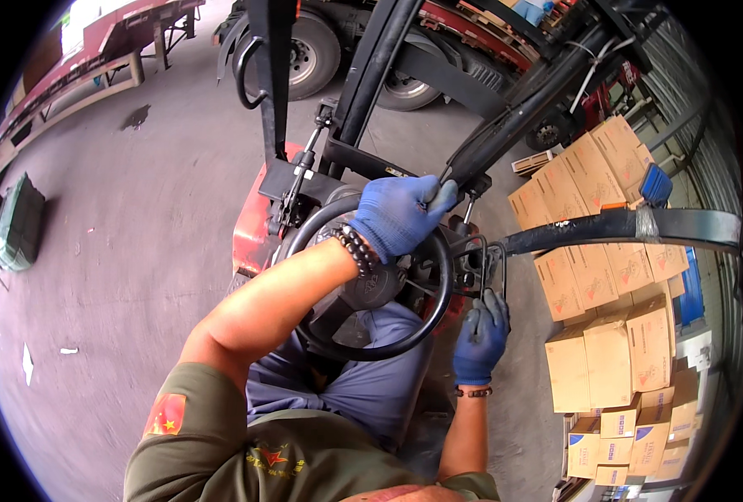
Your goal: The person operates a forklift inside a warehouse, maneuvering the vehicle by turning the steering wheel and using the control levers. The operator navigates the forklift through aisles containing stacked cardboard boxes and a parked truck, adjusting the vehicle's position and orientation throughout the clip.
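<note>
I am seated at a forklift's black steering wheel [444, 311]. My left hand [400, 216], in a blue knit glove with a dark beaded bracelet at the wrist, is closed on the upper right part of the rim; it covers that stretch of the wheel. Lower and to the right, my right hand [480, 339] wears a matching glove with grey fingertips. Its fingers are bent at the lower ends of the black control levers [503, 263] beside the wheel, and their undersides are hidden.
Ahead rise the forklift's black mast [380, 75] and frame, with a truck wheel [308, 57] beyond. Stacked cardboard boxes [584, 180] stand close on the right, past a black curved bar [689, 227]. At the left are a green wrapped bundle [18, 222] and a red trailer [112, 38].
</note>
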A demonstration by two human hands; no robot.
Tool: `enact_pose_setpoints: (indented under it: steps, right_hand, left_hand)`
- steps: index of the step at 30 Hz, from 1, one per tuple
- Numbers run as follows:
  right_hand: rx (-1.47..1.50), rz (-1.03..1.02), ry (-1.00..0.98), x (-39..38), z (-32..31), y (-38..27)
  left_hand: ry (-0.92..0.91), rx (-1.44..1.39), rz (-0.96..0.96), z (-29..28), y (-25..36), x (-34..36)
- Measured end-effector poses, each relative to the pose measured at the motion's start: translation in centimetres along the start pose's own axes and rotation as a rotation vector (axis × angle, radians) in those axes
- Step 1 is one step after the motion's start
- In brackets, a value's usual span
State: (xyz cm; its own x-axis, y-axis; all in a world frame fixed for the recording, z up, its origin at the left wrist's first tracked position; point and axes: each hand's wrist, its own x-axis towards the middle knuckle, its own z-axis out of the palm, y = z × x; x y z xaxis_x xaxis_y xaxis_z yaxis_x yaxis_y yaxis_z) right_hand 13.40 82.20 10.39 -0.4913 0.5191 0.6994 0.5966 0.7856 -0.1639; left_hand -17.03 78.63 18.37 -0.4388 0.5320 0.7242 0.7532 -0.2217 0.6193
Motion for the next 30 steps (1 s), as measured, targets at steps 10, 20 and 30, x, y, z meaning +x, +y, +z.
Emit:
enact_pose_setpoints:
  steps: [10, 20, 30]
  right_hand:
    - [0.074, 0.258, 0.154, 2.9, -3.9, 15.9]
    - [0.046, 0.219, 0.182, 6.0, -0.4, 20.2]
    - [0.004, 0.086, 0.139, 11.6, 3.2, 21.7]
  left_hand:
    - [-0.112, 0.011, -0.048, 9.7, 4.9, 6.0]
    - [-0.128, -0.023, -0.044, 15.9, 4.5, 8.3]
    - [-0.341, -0.033, 0.198, 23.8, 4.4, 10.2]
